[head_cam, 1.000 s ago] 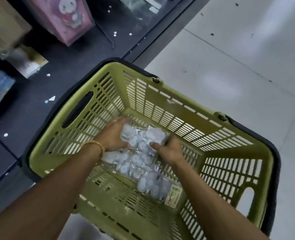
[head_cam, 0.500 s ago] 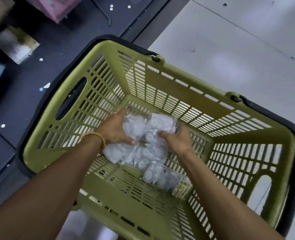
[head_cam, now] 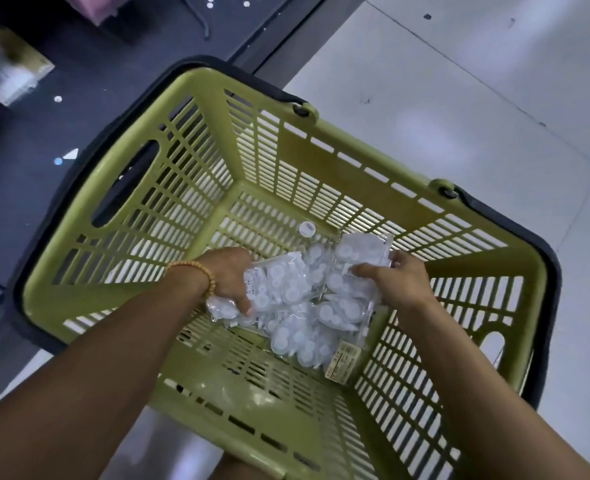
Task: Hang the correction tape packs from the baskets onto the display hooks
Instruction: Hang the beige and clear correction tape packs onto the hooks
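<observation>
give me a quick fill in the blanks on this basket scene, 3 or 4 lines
1. Both hands grip clear correction tape packs inside a ____ plastic basket.
2. The beaded bracelet sits on the ____ wrist.
3. The basket's folded-down handles are ____ in colour.
4. A small round sticker lies on the basket's ____.

Missing words: green; left; black; floor

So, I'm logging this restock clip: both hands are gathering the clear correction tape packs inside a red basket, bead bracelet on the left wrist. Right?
One detail is off: the basket is olive green, not red, as the head view shows. The rest stands: the left hand and right hand grip the correction tape packs inside it, with the bead bracelet on the left wrist.
</observation>
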Motion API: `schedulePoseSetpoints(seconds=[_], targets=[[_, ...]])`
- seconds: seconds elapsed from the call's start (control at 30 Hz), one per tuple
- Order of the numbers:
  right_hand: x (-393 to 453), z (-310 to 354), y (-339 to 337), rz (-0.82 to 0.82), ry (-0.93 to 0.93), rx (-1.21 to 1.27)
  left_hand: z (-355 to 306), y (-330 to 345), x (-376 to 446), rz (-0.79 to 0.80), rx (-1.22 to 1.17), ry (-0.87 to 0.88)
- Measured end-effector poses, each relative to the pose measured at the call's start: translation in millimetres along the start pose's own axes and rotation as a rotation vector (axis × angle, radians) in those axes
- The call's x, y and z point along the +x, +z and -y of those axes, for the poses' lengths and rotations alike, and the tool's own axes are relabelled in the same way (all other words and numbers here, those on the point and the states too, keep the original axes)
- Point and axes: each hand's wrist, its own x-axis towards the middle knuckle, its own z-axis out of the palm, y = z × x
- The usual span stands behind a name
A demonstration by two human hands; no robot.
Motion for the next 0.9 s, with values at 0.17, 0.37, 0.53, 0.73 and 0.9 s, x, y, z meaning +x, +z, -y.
schedulePoseSetpoints(seconds=[0.17,0.37,0.53,0.73,0.9], targets=[[-7,5,-4,0.016,-0.013,0.004,-1,2,-6,0.022,-0.011,0.01],[-24,11,-2,0.034,-0.063,0.165,4,-26,-32,-0.057,-0.102,-0.039],[-46,17,1,0.123,-0.113,0.246,15,-50,-79,-0.157,-0.227,-0.084],[-89,30,2,0.379,-0.143,0.553,21,-54,-149,-0.307,-0.701,-0.028],[-123,57,20,0.521,-0.278,0.602,2,-38,-195,-0.515,-1.424,0.061]])
